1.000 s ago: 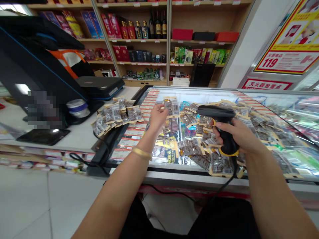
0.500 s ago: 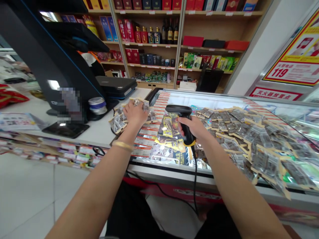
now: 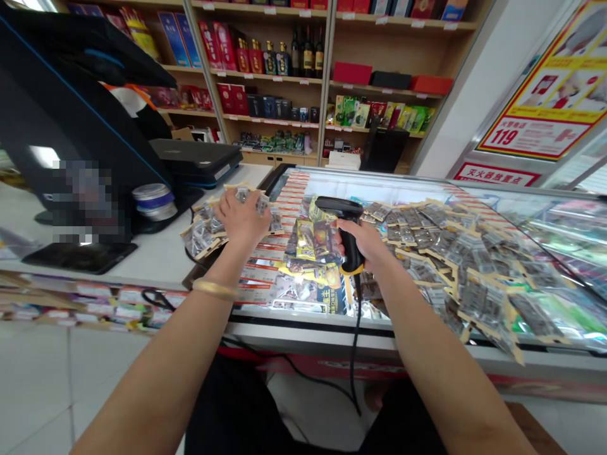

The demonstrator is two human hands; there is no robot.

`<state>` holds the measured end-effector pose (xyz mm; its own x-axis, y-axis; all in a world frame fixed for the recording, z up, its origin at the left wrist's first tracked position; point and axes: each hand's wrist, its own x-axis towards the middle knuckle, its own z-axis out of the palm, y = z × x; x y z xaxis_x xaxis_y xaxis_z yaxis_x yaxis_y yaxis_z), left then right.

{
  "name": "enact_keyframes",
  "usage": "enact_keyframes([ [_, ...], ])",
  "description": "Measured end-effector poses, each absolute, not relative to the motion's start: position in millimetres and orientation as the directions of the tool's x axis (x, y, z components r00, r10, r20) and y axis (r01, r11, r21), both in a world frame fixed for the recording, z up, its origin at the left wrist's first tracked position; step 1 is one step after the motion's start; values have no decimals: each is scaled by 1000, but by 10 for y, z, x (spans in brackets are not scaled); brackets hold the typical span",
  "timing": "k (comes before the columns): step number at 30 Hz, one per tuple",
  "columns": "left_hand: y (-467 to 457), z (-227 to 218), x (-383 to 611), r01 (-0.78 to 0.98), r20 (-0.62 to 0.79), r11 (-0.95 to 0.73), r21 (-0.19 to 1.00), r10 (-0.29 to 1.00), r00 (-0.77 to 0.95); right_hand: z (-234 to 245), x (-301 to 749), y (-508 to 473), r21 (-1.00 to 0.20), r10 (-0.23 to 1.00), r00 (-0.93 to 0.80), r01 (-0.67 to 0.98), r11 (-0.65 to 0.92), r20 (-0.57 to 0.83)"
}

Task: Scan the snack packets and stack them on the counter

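A black cable [image 3: 356, 335] drops from the scanner [image 3: 337, 205] over the white front edge of the glass-topped case [image 3: 303, 331], then loops left beneath it, between body and case. The right hand [image 3: 359, 239] is closed around the scanner's handle, holding it above the glass. Yellow packs [image 3: 306, 243] show beside and below the scanner; whether they lie on or under the glass cannot be told. The left hand [image 3: 243, 220] rests spread over a small pile of packets [image 3: 202, 232]; whether it grips one cannot be told. That pile straddles the case's dark side frame, where the bench [image 3: 156, 258] meets it. Between the hands, flat label strips [image 3: 258, 278] leave a low lane across the glass. Right of the scanner, a larger heap [image 3: 455, 246] of similar packets crowds the top, some overhanging the front edge. Leftward, a roll [image 3: 154, 202], a tall terminal stand [image 3: 80, 120] and a flat black device [image 3: 196, 158] hem in the small pile. Stocked shelves [image 3: 408, 47] rise beyond the case.
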<state>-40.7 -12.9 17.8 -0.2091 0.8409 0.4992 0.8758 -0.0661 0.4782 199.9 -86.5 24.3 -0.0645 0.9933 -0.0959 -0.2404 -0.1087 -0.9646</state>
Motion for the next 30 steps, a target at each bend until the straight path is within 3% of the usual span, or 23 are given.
enact_keyframes([
  [4,-154,272,-157,852,549,-182,492,824,-142,375,2330,-997,-967,996,26,-242,-77,-86],
  [7,-186,326,195,754,535,-376,539,844,38,422,2674,-1137,-972,993,94,-232,-47,-70],
  [11,-306,259,743,444,343,-532,721,830,439,422,3128,-1307,-977,985,158,-207,-40,-74],
  [13,-394,179,974,342,225,-543,767,726,650,413,3311,-1354,-980,977,197,-197,-37,-77],
  [15,-469,100,1146,286,180,-567,773,628,757,397,3455,-1371,-982,969,236,-184,-32,-76],
  [24,-418,67,1345,377,-28,-446,812,615,788,212,3651,-1358,-979,968,239,-201,-34,-83],
  [28,-399,-12,1361,223,30,-213,951,784,619,204,3655,-1379,-982,972,228,-188,-15,-59],
  [30,-405,-49,1381,116,-5,-60,991,872,490,214,3655,-1391,-984,970,238,-179,-2,-45],
])
